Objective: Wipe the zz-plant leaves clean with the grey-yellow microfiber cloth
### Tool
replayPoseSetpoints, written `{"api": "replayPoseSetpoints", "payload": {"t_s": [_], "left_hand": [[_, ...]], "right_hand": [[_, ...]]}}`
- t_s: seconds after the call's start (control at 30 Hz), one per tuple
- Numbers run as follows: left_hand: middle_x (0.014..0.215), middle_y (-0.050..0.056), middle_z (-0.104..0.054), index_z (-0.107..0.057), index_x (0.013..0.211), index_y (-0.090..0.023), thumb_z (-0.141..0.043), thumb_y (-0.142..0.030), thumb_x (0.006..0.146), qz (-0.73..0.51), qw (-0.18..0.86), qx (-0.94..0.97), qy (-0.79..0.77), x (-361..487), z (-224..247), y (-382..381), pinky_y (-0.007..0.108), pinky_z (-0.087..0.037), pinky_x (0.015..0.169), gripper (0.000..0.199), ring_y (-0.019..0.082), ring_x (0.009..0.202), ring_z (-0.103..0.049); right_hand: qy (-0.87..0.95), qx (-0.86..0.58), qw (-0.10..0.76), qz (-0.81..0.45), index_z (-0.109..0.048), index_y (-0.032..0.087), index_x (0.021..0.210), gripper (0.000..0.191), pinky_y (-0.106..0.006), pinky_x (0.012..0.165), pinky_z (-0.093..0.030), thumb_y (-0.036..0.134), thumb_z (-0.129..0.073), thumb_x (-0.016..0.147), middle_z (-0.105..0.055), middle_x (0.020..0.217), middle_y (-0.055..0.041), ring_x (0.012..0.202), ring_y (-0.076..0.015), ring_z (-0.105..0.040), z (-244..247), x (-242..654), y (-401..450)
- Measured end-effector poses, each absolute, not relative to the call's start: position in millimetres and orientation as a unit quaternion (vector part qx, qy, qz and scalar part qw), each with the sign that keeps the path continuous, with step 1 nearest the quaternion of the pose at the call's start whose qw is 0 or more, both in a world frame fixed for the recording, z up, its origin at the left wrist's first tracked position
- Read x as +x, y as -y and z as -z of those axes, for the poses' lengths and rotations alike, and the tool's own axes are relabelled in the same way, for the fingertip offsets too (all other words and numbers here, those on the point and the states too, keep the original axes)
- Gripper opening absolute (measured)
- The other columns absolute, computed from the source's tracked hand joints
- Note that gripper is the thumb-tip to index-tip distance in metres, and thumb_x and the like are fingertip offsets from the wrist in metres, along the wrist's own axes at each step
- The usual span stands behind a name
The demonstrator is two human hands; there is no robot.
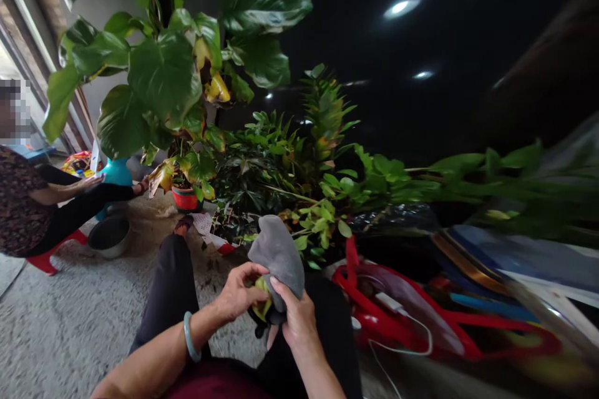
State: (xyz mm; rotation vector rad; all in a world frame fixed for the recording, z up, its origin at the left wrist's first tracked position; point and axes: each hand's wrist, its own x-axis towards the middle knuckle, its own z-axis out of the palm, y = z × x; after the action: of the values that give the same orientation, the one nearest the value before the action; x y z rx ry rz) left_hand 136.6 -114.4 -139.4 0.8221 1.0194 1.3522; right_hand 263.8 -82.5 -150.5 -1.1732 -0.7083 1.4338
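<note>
A soft grey fabric piece (277, 255), plush-looking and rounded at the top, is held upright over my lap. Below it shows a yellow-green patch (262, 300) of material with a dark part under it; I cannot tell what kind of item it all makes up. My left hand (238, 292), with a pale bangle (189, 336) on the wrist, pinches the edge between the grey and yellow-green parts. Around the lower right side of the grey fabric, my right hand (296, 318) is closed, thumb on the front. The item's underside is partly hidden by my fingers.
A red bag (393, 324) with a white cable (428, 336) lies on my right. Potted plants (187, 199) stand along the dark wall ahead. At the left, another person (23, 199) sits on a red stool (44, 262) beside a dark bucket (110, 238).
</note>
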Motion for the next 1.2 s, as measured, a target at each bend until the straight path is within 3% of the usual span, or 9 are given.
{"api": "replayPoseSetpoints", "payload": {"t_s": [0.3, 0.87, 1.07, 1.2], "left_hand": [[0.076, -0.002, -0.064, -0.070, 0.101, -0.017, -0.076, -0.015, 0.055, -0.563, 0.581, 0.394, -0.436, 131, 134, 115, 0.022, -0.043, 0.055, 0.046, 0.010, 0.060, -0.051], [0.074, -0.001, -0.066, -0.074, 0.097, -0.015, -0.076, -0.019, 0.054, -0.537, 0.584, 0.418, -0.443, 141, 121, 128, 0.022, -0.043, 0.052, 0.043, 0.011, 0.058, -0.054], [0.072, 0.002, -0.067, -0.074, 0.076, -0.015, -0.075, -0.021, 0.057, -0.613, 0.500, 0.360, -0.495, 114, 123, 106, 0.021, -0.043, 0.049, 0.020, 0.012, 0.060, -0.055], [0.079, 0.003, -0.069, -0.073, 0.080, -0.016, -0.078, -0.024, 0.056, -0.700, 0.422, 0.272, -0.509, 74, 111, 60, 0.019, -0.041, 0.045, 0.026, 0.012, 0.060, -0.057]], "right_hand": [[0.304, -0.462, 0.551, -0.624, -0.075, 0.015, 0.087, 0.050, -0.030, 0.057, -0.054, 0.039, -0.093, 0.047, -0.077, 0.072, -0.0036, 0.063, -0.0228, -0.069, 150, 266, 80], [0.285, -0.458, 0.576, -0.614, -0.076, 0.014, 0.078, 0.047, -0.031, 0.056, -0.055, 0.043, -0.093, 0.044, -0.077, 0.068, -0.0049, 0.060, -0.0231, -0.069, 136, 278, 105], [0.297, -0.459, 0.585, -0.599, -0.077, 0.015, 0.080, 0.048, -0.033, 0.059, -0.058, 0.039, -0.094, 0.042, -0.078, 0.070, -0.0063, 0.063, -0.0262, -0.072, 132, 281, 105], [0.289, -0.435, 0.645, -0.558, -0.076, 0.015, 0.081, 0.050, -0.035, 0.062, -0.060, 0.040, -0.094, 0.043, -0.079, 0.075, -0.0077, 0.066, -0.0270, -0.073, 82, 289, 70]]}}
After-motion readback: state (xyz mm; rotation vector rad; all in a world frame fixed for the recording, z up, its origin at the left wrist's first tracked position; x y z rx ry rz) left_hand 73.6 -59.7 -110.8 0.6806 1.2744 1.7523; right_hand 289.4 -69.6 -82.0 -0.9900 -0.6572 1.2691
